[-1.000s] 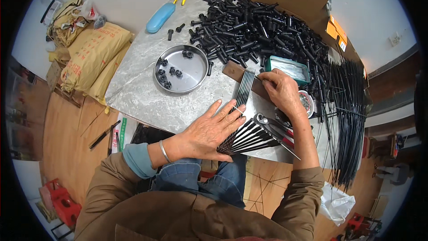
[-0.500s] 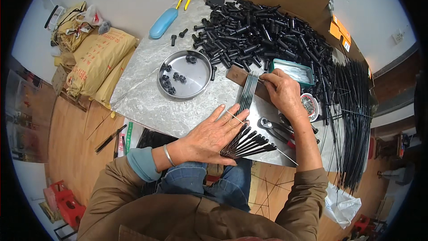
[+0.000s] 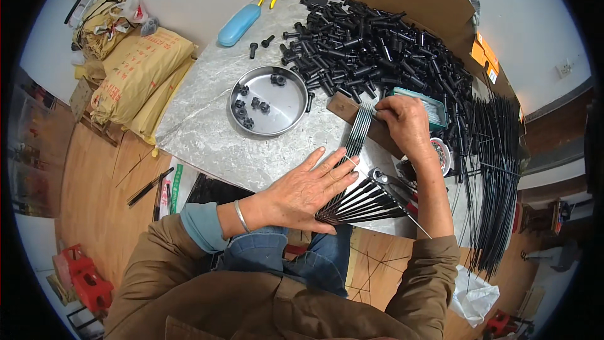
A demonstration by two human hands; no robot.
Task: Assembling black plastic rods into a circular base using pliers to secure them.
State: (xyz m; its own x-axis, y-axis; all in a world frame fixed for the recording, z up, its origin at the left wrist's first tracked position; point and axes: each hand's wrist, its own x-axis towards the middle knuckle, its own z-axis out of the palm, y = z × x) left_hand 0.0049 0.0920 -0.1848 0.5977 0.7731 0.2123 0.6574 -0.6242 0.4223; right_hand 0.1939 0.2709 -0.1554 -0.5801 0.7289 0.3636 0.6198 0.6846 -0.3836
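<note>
My left hand (image 3: 308,192) lies flat with fingers spread over a bundle of thin dark rods, a narrow pale strip crossing at its fingertips. Beyond the fingers the rods (image 3: 360,131) run close together up to a brown block (image 3: 343,107) on the table. To the right of the palm, black lengths (image 3: 371,206) fan out toward my right forearm. My right hand (image 3: 406,127) is closed in a pinch beside the rod tips at the block; what sits between its fingertips is too small to make out. Dark-jawed pliers (image 3: 379,176) lie just right of the rods.
A round metal tray (image 3: 286,113) holds several small black parts. Behind it spreads a big heap of black tube-like pieces (image 3: 377,44). A green box (image 3: 434,110) and small white bowl (image 3: 445,157) stand by my right hand. Long black rods (image 3: 497,182) lie at the right edge.
The black lengths to the right of my left palm now reach farther right, under my right forearm. My right hand stays at the rod tips, its fingers slightly more tucked. The whole view has shifted a little.
</note>
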